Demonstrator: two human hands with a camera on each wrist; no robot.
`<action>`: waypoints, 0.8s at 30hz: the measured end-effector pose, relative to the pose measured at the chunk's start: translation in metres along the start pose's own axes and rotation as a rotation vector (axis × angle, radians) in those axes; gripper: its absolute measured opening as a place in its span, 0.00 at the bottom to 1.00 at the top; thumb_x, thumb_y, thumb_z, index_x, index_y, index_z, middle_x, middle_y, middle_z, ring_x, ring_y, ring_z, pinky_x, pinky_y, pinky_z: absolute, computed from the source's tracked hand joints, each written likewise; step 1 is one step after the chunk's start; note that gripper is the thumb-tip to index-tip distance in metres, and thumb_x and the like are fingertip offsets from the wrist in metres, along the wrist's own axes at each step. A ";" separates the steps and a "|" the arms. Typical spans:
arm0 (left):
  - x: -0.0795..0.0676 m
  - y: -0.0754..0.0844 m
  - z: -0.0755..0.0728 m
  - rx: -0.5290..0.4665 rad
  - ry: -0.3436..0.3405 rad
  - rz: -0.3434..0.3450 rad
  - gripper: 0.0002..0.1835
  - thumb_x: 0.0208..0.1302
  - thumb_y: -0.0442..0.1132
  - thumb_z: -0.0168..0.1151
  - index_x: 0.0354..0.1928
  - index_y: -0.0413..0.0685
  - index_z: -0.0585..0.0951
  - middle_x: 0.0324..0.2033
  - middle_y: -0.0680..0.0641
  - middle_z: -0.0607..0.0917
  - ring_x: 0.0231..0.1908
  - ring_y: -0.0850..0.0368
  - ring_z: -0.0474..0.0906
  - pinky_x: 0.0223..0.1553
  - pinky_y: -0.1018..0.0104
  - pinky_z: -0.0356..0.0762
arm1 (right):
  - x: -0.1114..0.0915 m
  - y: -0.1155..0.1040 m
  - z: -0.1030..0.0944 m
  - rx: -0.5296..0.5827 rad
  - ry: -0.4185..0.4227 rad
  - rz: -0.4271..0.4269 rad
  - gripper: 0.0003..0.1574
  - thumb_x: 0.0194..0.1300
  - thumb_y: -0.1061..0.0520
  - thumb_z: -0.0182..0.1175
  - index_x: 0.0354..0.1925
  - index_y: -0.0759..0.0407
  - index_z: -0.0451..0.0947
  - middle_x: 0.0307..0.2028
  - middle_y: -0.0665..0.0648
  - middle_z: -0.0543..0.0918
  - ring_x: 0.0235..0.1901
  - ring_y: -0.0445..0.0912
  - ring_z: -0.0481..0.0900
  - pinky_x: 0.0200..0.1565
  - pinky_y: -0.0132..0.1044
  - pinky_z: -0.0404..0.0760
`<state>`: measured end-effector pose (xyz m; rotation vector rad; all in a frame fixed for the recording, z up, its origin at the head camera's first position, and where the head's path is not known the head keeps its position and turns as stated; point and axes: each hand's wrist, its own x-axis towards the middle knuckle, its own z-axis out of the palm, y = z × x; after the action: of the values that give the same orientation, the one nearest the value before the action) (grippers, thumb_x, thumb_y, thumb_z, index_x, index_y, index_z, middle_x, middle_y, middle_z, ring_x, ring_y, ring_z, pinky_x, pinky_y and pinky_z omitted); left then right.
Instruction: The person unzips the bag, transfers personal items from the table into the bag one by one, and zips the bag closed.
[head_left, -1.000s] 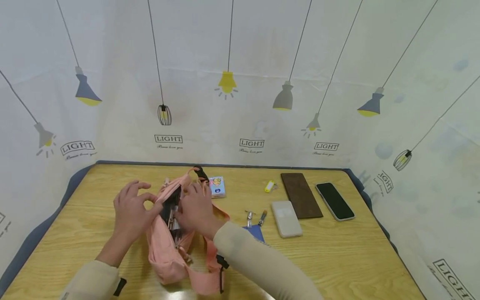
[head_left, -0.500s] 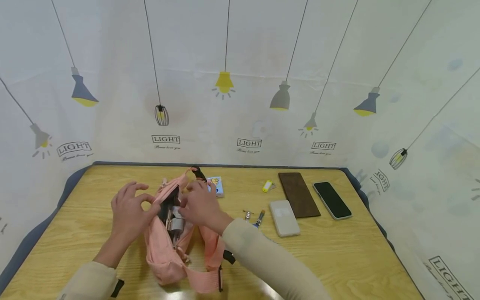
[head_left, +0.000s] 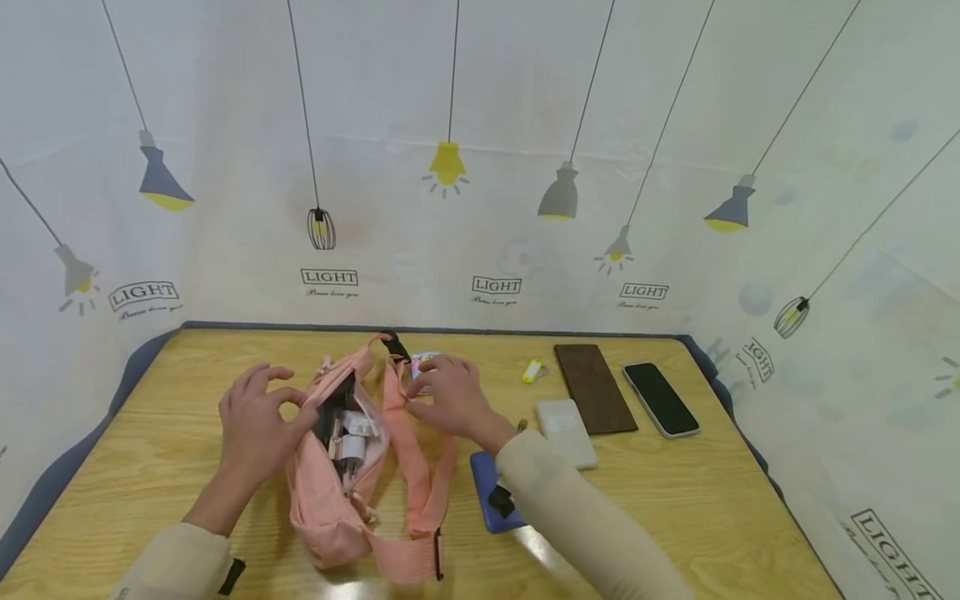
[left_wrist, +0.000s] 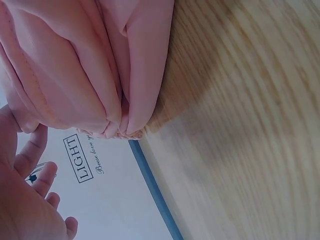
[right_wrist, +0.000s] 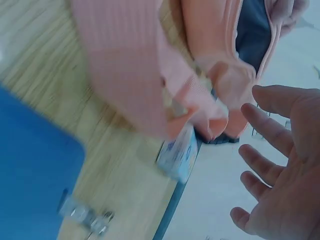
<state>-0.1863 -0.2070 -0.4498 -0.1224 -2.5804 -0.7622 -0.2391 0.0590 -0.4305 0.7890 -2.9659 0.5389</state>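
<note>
A pink waist bag [head_left: 326, 512] lies unzipped on the table with its opening facing up. My left hand [head_left: 258, 421] pinches the left edge of that opening between thumb and index finger; the left wrist view shows the other fingers spread apart from the fabric. Inside the bag are a white cylindrical item [head_left: 352, 450] and a small white labelled item [head_left: 358, 423], partly in shadow. My right hand [head_left: 453, 400] hovers right of the bag, near its pink strap [head_left: 408, 450], fingers apart and holding nothing in the right wrist view. Behind it is a small printed packet [right_wrist: 179, 156], partly covered.
Right of the bag lies a blue flat object [head_left: 489, 496], partly under the right sleeve. Farther right are a white rectangular block [head_left: 566, 429], a brown wallet-like slab [head_left: 596, 387], a phone [head_left: 662, 400] and a yellow key tag [head_left: 532, 371]. A printed backdrop [head_left: 405, 208] stands behind.
My right hand has come out of the bag and moved right, leaving the white items visible inside. The left hand keeps its pinch on the bag's edge.
</note>
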 end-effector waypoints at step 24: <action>0.000 0.002 0.000 0.002 -0.006 -0.006 0.09 0.55 0.40 0.64 0.25 0.42 0.85 0.53 0.38 0.76 0.63 0.34 0.60 0.60 0.31 0.51 | -0.043 0.101 -0.017 -0.057 0.040 0.161 0.10 0.62 0.49 0.65 0.41 0.49 0.86 0.61 0.58 0.76 0.66 0.58 0.67 0.68 0.61 0.56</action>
<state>-0.1854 -0.2054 -0.4486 -0.1171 -2.5881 -0.7624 -0.2515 0.1677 -0.4516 0.5310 -3.0096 0.4680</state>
